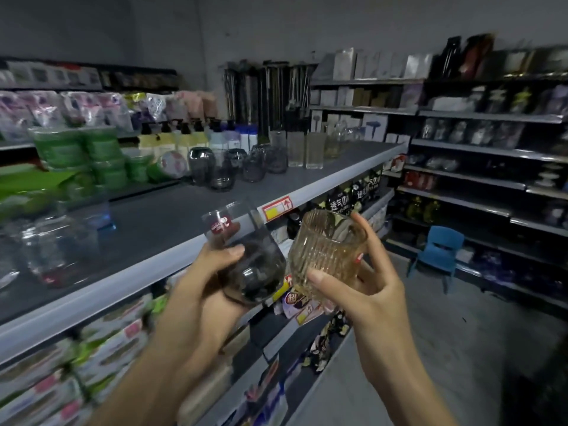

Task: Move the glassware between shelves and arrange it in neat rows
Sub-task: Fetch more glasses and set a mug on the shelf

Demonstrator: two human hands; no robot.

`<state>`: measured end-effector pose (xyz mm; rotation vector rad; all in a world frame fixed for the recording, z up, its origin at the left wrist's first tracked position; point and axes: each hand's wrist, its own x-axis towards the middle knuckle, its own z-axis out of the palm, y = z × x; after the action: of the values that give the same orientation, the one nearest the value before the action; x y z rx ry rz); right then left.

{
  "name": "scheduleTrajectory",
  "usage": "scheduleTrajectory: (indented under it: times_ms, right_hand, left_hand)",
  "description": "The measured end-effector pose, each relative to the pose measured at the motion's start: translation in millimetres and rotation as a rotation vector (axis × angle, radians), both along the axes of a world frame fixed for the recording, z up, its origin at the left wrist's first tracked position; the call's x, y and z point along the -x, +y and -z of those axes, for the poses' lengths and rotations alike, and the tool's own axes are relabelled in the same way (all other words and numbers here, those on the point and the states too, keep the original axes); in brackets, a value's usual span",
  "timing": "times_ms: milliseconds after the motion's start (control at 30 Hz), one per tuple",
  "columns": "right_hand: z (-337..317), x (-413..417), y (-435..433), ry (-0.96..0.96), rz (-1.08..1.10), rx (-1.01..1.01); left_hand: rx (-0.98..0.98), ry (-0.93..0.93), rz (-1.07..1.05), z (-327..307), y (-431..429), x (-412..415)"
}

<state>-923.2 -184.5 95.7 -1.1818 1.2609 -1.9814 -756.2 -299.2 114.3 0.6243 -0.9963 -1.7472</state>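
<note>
Glassware fills both my hands: my left hand (196, 290) curls round the belly of a smoky grey glass (246, 256), and my right hand (372, 299) grips an amber ribbed tumbler (325, 250) near its base. Both tilt, just beside each other, before the grey shelf (172, 222) edge.

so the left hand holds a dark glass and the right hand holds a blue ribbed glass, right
Not quite: the head view shows the ribbed glass in the right hand is amber, not blue. The left hand does hold a dark glass.
</note>
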Motion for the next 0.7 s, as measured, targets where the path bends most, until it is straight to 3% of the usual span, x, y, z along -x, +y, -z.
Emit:
scheduleTrajectory:
  times_ms: [133, 433, 700]
  right_hand:
    - [3, 47, -50, -0.013, -0.046, -0.010]
    - [-12, 132, -184, 0.000, -0.182, -0.018]
    - [-16, 171, -268, -0.026, -0.357, -0.075]
  left_hand:
    - [0.082, 0.098, 0.002, 19, -30, 33]
    - [0.241, -0.108, -0.253, 10, -137, 101]
    - [0.324, -0.350, -0.620, 4, -195, 138]
